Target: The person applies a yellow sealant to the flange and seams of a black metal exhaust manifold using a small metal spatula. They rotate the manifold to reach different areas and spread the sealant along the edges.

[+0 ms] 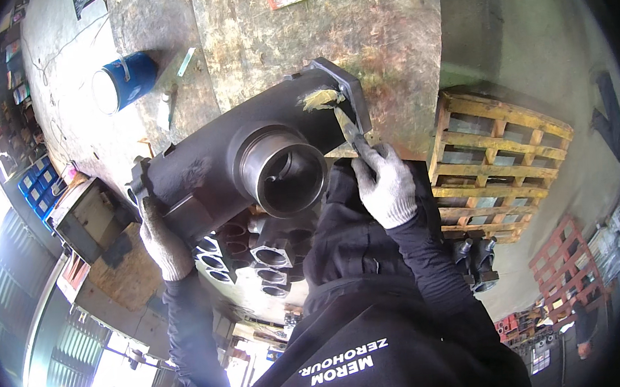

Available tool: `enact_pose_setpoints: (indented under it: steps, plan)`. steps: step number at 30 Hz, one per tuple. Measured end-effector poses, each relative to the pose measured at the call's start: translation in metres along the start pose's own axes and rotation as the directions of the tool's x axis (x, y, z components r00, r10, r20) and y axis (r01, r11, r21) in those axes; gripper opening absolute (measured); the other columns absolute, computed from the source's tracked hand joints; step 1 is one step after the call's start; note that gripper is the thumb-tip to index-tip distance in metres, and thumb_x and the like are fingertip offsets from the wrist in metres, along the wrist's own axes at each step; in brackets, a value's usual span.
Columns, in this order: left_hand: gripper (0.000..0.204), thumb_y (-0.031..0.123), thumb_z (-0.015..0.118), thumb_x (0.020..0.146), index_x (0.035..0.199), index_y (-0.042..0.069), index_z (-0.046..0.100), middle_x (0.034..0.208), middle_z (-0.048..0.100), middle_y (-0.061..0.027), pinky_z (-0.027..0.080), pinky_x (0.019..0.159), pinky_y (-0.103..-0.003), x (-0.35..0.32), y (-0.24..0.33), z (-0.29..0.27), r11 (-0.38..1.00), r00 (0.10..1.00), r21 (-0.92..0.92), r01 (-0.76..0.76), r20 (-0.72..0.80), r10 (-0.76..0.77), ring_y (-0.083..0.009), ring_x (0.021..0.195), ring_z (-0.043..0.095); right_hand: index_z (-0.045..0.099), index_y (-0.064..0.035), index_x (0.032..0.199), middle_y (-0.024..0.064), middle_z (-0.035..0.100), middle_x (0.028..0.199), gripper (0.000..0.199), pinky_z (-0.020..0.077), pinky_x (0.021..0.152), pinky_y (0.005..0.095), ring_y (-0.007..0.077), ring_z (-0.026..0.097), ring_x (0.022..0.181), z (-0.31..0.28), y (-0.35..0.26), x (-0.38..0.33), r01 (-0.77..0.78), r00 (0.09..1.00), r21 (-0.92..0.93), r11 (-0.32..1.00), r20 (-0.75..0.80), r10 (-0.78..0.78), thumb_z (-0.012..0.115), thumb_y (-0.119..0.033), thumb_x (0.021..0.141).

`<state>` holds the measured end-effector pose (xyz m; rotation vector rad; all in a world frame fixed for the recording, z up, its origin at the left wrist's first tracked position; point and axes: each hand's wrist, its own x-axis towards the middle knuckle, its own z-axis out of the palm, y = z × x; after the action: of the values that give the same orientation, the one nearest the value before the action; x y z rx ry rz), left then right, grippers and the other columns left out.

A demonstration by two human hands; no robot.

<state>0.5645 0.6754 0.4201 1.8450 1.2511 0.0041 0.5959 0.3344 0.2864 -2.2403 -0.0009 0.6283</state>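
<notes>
One black casting (226,156), long axis lower-left to upper-right

Single head-worn fisheye view, looking steeply down from above the person's chest, close over the large dark cast-metal housing (248,162) at picture centre, worn grey metal table (385,39) toward the top, edges bending at the dark round rim, floor and wooden pallets (499,162) far right
</notes>
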Motion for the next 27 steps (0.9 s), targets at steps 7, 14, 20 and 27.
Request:
enact_pose_setpoints:
  steps: [7, 14, 20, 27]
  plan:
    - [0.063, 0.046, 0.041, 0.111, 0.152, -0.001, 0.047, 0.146, 0.056, -0.0146, 0.046, 0.11, -0.04, 0.005, -0.001, -0.004, 0.999, 0.992, -0.023, -0.048, 0.118, 0.05, -0.0244, 0.13, 0.058, 0.066, -0.0179, 0.138, 0.0155, 0.063, 0.093, 0.044, 0.0553, 0.072, 0.044, 0.0373, 0.068, 0.081, 0.006, 0.003, 0.019, -0.006, 0.995, 0.086, 0.996, -0.097, 0.014, 0.069, -0.02, 0.095]
    - [0.051, 0.042, 0.051, 0.109, 0.131, -0.003, 0.063, 0.12, 0.069, -0.0124, 0.053, 0.091, -0.033, -0.001, -0.002, 0.002, 0.995, 0.999, -0.097, -0.001, -0.052, -0.004, -0.0194, 0.105, 0.067, 0.064, -0.0235, 0.142, 0.0152, 0.065, 0.099, 0.049, 0.0567, 0.074, 0.0434, 0.0366, 0.07, 0.085, 0.004, -0.012, 0.016, 0.014, 0.999, 0.094, 0.995, -0.049, -0.009, 0.069, -0.017, 0.094]
    - [0.063, 0.049, 0.048, 0.109, 0.146, -0.002, 0.054, 0.137, 0.063, -0.0127, 0.048, 0.105, -0.037, 0.002, -0.003, -0.002, 0.999, 1.0, -0.031, -0.008, 0.005, 0.008, -0.0217, 0.122, 0.062, 0.062, -0.0249, 0.145, 0.018, 0.065, 0.097, 0.054, 0.0556, 0.074, 0.0424, 0.0387, 0.068, 0.085, 0.012, -0.024, 0.03, -0.002, 1.0, 0.149, 0.989, -0.002, 0.002, 0.068, -0.008, 0.094]
    - [0.053, 0.043, 0.05, 0.109, 0.132, -0.003, 0.062, 0.122, 0.066, -0.0118, 0.05, 0.094, -0.034, 0.004, -0.01, -0.003, 0.999, 0.998, -0.007, -0.04, -0.047, 0.039, -0.0191, 0.107, 0.063, 0.066, -0.0169, 0.139, 0.0151, 0.064, 0.094, 0.047, 0.0558, 0.074, 0.0451, 0.0371, 0.067, 0.083, 0.005, -0.024, -0.001, 0.152, 0.987, 0.031, 0.988, 0.042, -0.153, 0.07, -0.011, 0.092]
